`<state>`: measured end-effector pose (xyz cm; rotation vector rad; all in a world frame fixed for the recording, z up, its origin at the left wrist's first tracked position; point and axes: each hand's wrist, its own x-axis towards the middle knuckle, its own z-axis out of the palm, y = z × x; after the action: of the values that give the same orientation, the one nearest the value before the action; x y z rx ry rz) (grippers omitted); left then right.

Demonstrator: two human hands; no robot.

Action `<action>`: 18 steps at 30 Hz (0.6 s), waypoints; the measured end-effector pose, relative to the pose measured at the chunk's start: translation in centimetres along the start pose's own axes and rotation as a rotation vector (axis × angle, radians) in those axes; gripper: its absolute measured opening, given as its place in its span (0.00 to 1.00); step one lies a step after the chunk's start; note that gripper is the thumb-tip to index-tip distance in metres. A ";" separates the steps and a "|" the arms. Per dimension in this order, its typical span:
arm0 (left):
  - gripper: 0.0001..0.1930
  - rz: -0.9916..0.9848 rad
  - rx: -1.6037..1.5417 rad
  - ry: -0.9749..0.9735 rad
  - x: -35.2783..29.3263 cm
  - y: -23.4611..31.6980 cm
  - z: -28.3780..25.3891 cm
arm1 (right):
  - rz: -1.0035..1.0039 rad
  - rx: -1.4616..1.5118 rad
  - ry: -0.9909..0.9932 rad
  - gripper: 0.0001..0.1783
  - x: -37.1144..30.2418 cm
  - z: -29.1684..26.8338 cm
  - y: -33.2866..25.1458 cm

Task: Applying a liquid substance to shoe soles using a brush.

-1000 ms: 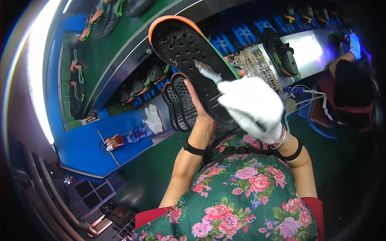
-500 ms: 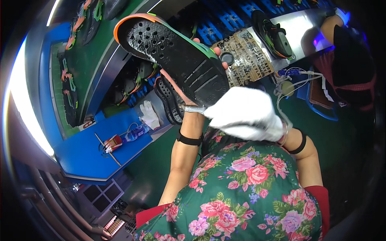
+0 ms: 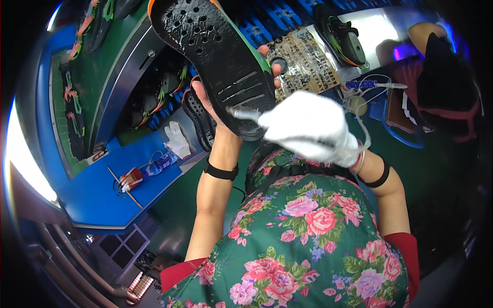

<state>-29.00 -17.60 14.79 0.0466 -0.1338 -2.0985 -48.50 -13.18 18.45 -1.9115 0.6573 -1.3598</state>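
My left hand (image 3: 209,107) is closed around the near half of a shoe sole (image 3: 239,84), with the thumb on its left edge and fingertips showing past its right edge. The sole is black inside, with several round holes and a wet shine at the far end, and an orange-to-green rim. My right hand (image 3: 310,126), in a white glove, is shut on a slim brush-like tool (image 3: 244,114) with a metallic shaft. Its dark tip lies over the sole's near end, though contact is hard to judge. A pale tube runs along the right wrist.
Another dark sole (image 3: 197,115) stands behind my left hand. On the blue side table (image 3: 97,197) lie a white glove (image 3: 176,140), a bottle (image 3: 162,163) and a red container. A shoe (image 3: 340,37) sits beside a taped board (image 3: 303,59). At the right is another person's arm (image 3: 425,35).
The sole has turned more upright, and its far end now runs past the top of the view. The brush tip has moved from the sole's lower left edge onto its inner face.
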 end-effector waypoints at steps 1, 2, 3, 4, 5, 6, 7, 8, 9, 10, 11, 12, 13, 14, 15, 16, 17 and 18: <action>0.63 -0.025 0.111 0.054 -0.1 0.7 -0.4 | -0.019 -0.004 -0.065 0.15 -0.4 0.4 -0.8; 0.63 -0.021 0.116 0.013 -0.1 0.9 -0.7 | 0.018 0.048 -0.097 0.14 -0.7 1.0 -1.2; 0.63 -0.016 0.121 -0.028 -0.2 1.1 -1.0 | 0.070 0.160 -0.105 0.11 -0.6 0.5 -1.4; 0.63 -0.017 0.126 -0.064 -0.1 1.1 -0.9 | 0.128 0.273 -0.107 0.09 -0.5 0.0 -1.5; 0.63 -0.008 0.130 -0.026 -0.1 0.9 -0.6 | 0.202 0.378 -0.094 0.08 -0.7 0.0 -1.1; 0.62 -0.051 0.134 -0.029 -0.2 1.0 -0.6 | 0.276 0.484 -0.081 0.06 -0.9 0.0 -0.6; 0.61 -0.088 0.137 -0.033 -0.3 1.3 -0.5 | 0.228 0.424 -0.081 0.05 -0.6 -0.1 -0.3; 0.61 -0.124 0.141 -0.037 -0.4 1.7 -0.5 | 0.175 0.373 -0.074 0.07 -0.3 -0.4 0.1; 0.60 -0.145 0.158 -0.021 -0.6 2.0 -0.2 | 0.136 0.208 -0.068 0.08 0.3 -0.5 -0.1; 0.60 -0.172 0.172 -0.007 -0.6 2.3 0.0 | 0.098 0.039 -0.058 0.09 0.6 -0.6 -0.3; 0.59 -0.198 0.186 0.008 -0.5 2.5 0.2 | -0.009 -0.012 -0.097 0.12 0.6 -0.5 -0.1; 0.59 -0.215 0.170 0.009 -0.4 2.5 0.3 | -0.120 -0.086 -0.146 0.16 -0.2 0.2 0.3; 0.59 -0.229 0.156 0.009 -0.2 2.7 0.2 | -0.108 -0.065 -0.156 0.17 -0.9 0.8 -0.1; 0.58 -0.243 0.143 0.009 -0.1 2.8 0.1 | -0.096 -0.044 -0.166 0.18 -1.5 1.3 -0.6; 0.58 -0.253 0.145 0.018 -0.3 2.9 -0.4 | -0.126 -0.084 -0.168 0.18 -1.9 1.8 -0.9; 0.59 -0.257 0.211 0.081 -0.6 2.7 -0.2 | -0.114 -0.014 -0.199 0.17 -1.5 1.4 -1.0; 0.59 -0.257 0.273 0.149 -1.1 2.4 -0.1 | -0.100 0.061 -0.233 0.16 -0.7 0.5 -1.0; 0.59 -0.259 0.334 0.217 -1.5 2.3 0.0 | -0.085 0.136 -0.267 0.15 -0.2 0.1 -0.9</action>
<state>-26.25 -17.48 14.99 0.5151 -0.3620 -2.2905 -48.52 -12.42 19.01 -1.9821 0.3478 -1.1398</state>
